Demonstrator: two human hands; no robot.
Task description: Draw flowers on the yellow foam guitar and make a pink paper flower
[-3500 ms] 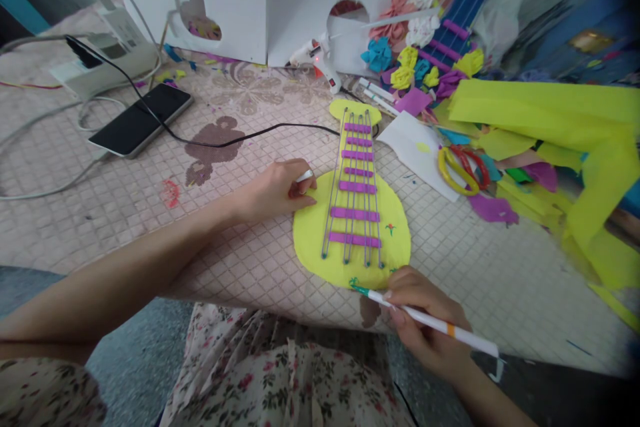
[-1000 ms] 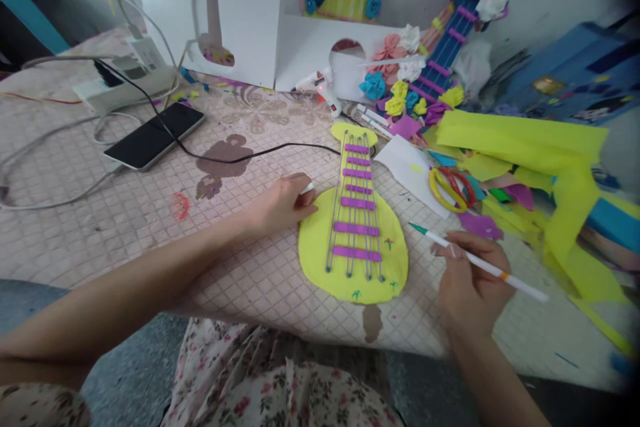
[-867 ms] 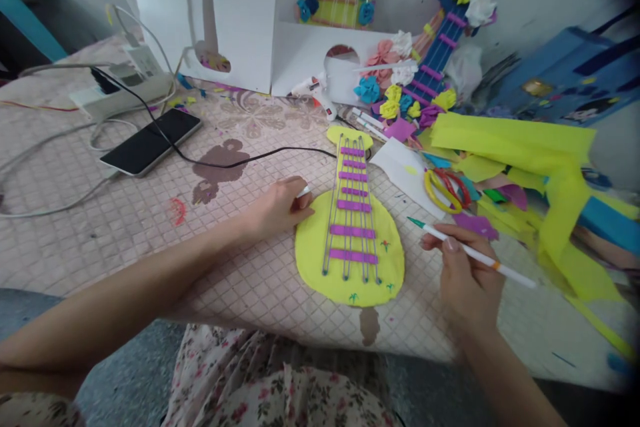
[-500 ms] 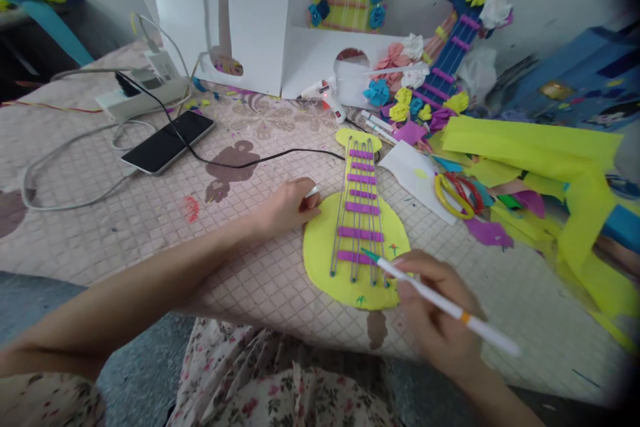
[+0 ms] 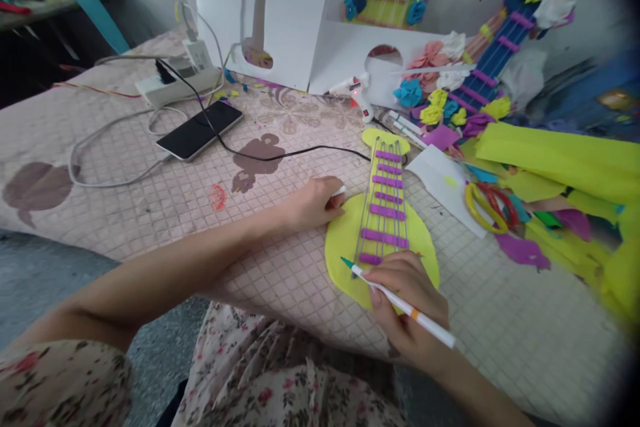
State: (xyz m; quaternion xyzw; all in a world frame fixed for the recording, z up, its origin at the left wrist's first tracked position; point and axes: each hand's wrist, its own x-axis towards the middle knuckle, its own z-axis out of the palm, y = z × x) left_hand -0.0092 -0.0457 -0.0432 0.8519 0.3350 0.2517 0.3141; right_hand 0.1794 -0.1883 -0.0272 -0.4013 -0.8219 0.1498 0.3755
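Observation:
A yellow paper guitar (image 5: 345,250) with purple strips and thin grey strings lies flat on the table. My right hand (image 5: 413,307) grips a white marker (image 5: 400,303) with a green tip and an orange band. The tip points at the lower left of the guitar's body, beside the string ends; whether it touches is unclear. The hand covers the body's lower right. My left hand (image 5: 315,203) is closed at the body's left edge, with a small white marker cap (image 5: 339,191) poking out of its fingers.
A phone (image 5: 200,130) and a power strip (image 5: 175,85) with cables lie to the left. A glue gun (image 5: 361,97) stands behind the guitar. To the right are scissors (image 5: 485,208), yellow paper (image 5: 560,157) and a blue decorated guitar (image 5: 493,67).
My right hand has carried the marker left across the guitar's lower body, from near the right strings to the left side. My left hand keeps its place. The whole view has shifted.

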